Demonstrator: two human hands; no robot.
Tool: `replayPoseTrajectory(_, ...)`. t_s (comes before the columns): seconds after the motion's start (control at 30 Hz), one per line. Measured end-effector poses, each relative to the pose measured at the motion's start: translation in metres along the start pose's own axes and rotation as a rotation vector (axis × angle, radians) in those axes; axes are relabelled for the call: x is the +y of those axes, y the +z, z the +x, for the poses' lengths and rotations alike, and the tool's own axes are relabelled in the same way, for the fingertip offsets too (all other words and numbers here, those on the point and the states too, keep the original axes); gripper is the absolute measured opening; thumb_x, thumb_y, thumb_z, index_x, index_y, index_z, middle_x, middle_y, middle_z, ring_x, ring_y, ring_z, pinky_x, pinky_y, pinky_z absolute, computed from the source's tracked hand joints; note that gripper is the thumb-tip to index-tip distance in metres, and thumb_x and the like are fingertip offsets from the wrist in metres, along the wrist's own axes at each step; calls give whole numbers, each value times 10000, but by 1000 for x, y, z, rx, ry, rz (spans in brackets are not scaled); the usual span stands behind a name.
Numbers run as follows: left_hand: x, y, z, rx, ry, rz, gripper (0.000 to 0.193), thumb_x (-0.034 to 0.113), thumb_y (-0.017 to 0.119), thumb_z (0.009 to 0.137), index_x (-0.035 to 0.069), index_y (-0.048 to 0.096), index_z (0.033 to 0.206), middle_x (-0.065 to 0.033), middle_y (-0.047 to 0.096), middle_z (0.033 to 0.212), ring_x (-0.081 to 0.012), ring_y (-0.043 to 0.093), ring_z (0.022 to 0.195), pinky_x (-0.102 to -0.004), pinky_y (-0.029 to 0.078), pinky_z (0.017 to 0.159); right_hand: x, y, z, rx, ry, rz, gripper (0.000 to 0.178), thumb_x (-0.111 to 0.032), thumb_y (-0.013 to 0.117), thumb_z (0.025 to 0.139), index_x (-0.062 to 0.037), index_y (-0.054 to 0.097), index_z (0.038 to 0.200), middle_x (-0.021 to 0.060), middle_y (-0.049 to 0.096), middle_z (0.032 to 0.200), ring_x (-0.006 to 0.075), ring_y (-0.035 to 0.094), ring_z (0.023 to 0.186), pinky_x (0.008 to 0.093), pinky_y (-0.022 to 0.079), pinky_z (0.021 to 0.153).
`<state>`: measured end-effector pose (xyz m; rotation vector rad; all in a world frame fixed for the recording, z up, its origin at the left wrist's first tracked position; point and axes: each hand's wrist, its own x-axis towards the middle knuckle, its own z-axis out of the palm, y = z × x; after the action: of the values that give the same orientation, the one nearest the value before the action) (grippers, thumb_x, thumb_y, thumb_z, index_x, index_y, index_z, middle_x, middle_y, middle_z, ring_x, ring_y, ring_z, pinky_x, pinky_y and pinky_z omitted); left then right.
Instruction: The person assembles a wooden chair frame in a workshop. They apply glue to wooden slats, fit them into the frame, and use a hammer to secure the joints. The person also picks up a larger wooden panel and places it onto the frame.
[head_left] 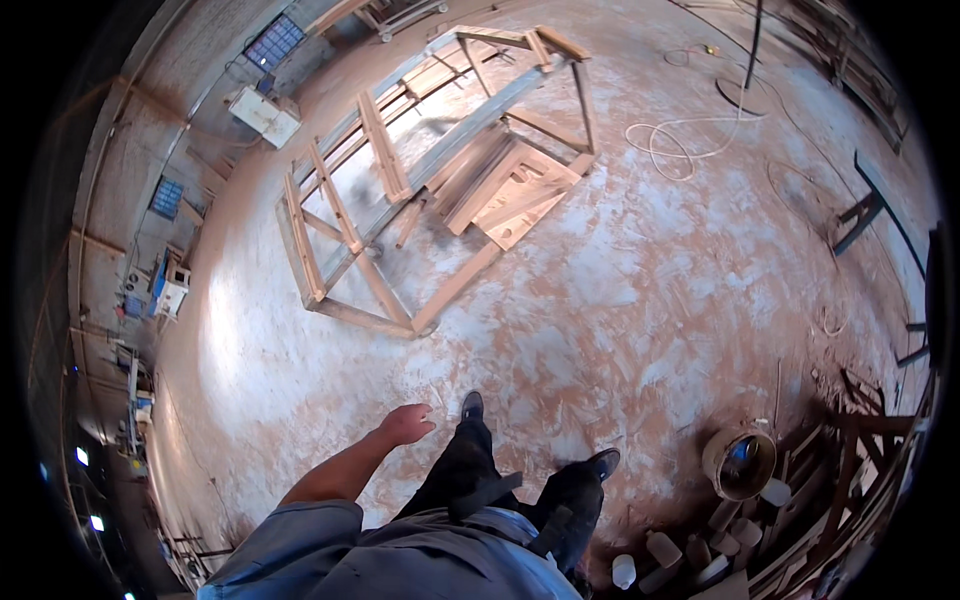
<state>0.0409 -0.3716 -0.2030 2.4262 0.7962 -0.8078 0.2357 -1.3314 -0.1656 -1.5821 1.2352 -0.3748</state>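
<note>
My left hand (408, 424) hangs over the dusty floor beside my left leg, its fingers loose and slightly apart, with nothing in it. It touches nothing; my left shoe (473, 405) is nearest to it. My right hand does not show; my body hides that side. Ahead stands a long, low wooden frame (466, 288). Several loose wooden strips (380, 148) lie across its top. Within its right part is a stack of planks, the uppermost a cut-out wooden panel (522, 195).
At lower right stand a round drum (738, 463), several plastic bottles (663, 548) and piled timber (835, 490). A pale hose (690, 153) loops over the floor near a pole on a round base (741, 96). A dark metal stand (862, 215) is at far right, a white box (264, 116) by the left wall.
</note>
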Motion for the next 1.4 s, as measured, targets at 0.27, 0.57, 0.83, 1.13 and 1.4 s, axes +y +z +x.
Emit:
replayPoseTrajectory(0.27,-162,-23,35,45,72,-172,406,321,625,797,50,606,1099,-188,647,1000,-334,626,954,-411,491,806,-10,59,-315,92,-215,-55,394,-374,622,852,20,630,858,140,625,682,228,541,464,372,450,446)
replayPoseTrajectory(0.57,-468,-91,20,-101,-187,-244,465,401,622,782,38,626,1072,-206,641,1060,-352,612,1000,-415,493,849,112,168,-672,-191,-132,-124,402,-366,641,836,36,636,816,153,622,650,243,534,445,384,437,424)
replayPoseTrajectory(0.83,-734,-104,-9,-65,-226,-124,531,435,616,766,19,656,1093,-199,625,1149,-345,573,1101,-405,450,958,310,260,-905,-806,-38,-353,212,-172,637,864,-65,505,736,-20,448,502,91,411,381,265,326,358)
replayPoseTrajectory(1.13,-808,-229,72,-106,24,-40,457,352,657,791,47,617,1130,-163,675,1018,-337,642,951,-397,517,815,391,281,-1202,-963,-378,-825,314,-287,741,758,-19,594,827,134,594,660,254,566,568,366,464,584)
replayPoseTrajectory(1.4,-839,-277,118,-342,332,-298,466,315,629,837,25,566,1196,-180,660,1032,-337,631,989,-400,499,843,384,485,-1404,-1292,-308,-1054,446,-407,709,751,3,638,911,236,657,816,372,656,822,429,504,726)
